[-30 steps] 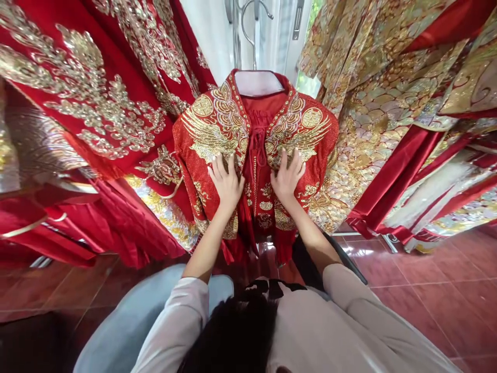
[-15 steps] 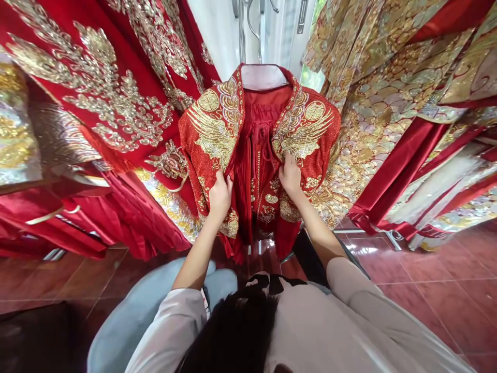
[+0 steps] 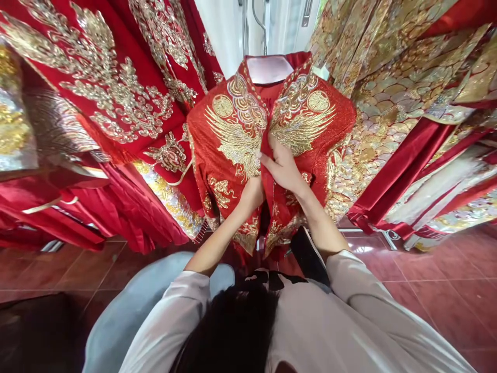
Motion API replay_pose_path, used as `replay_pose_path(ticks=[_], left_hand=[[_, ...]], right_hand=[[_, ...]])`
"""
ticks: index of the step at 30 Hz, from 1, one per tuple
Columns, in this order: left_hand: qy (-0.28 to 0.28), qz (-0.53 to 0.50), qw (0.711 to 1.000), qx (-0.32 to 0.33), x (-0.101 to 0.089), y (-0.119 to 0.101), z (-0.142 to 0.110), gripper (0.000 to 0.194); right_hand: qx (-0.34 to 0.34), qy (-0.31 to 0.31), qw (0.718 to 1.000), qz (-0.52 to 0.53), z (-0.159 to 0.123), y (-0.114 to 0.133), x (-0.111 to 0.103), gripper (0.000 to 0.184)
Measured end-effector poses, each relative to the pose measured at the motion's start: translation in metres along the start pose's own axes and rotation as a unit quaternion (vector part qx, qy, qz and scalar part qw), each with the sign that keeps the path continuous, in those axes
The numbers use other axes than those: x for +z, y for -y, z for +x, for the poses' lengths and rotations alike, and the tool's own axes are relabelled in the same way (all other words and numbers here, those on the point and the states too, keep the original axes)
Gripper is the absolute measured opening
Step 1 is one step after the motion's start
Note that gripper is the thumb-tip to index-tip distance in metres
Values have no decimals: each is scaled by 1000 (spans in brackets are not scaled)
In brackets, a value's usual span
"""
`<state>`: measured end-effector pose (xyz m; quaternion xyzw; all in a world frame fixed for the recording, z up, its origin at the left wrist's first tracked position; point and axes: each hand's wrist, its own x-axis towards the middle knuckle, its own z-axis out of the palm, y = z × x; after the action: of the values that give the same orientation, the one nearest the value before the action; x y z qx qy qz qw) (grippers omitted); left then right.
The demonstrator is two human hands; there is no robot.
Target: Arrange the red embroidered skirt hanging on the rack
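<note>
A red jacket [image 3: 322, 129] with gold wing embroidery hangs in front of me on a hanger [image 3: 269, 69] with a pale top and a metal hook. Its two front panels lie close together, covering most of the red garment inside. My left hand [image 3: 252, 194] is closed on the left panel's front edge, its fingers partly hidden by the cloth. Slightly higher, my right hand [image 3: 286, 167] grips the right panel's edge, with its thumb out in front, pointing left, and the other fingers tucked behind the fabric.
Red garments with silver-gold beading [image 3: 128, 98] hang at the left. Gold patterned garments [image 3: 380, 124] and a red satin piece [image 3: 404, 171] hang at the right. A blue-grey rounded seat [image 3: 128, 311] stands below on the red tiled floor [image 3: 435, 305].
Both hands have moved inward, drawing the jacket's front panels together over the garment inside. Before, the panels were held apart and the inner zip and tie were showing.
</note>
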<state>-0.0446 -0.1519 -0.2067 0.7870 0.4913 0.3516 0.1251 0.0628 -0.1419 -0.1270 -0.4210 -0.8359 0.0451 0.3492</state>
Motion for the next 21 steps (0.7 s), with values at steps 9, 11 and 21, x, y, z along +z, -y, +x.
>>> replay_pose_path(ticks=[9,11,21], left_hand=[[-134,143,973,-123,46,55,-29,26],[-145,179,957,-174,53,71,-54,25],[-114,59,967,-219,107,71,-127,10]], right_hand=[[201,-90,972,-87,-10,-24,67,42],[218,-134,961,-107,-30,-39,81,41],[173,-177,969,22,-96,-28,109,25]])
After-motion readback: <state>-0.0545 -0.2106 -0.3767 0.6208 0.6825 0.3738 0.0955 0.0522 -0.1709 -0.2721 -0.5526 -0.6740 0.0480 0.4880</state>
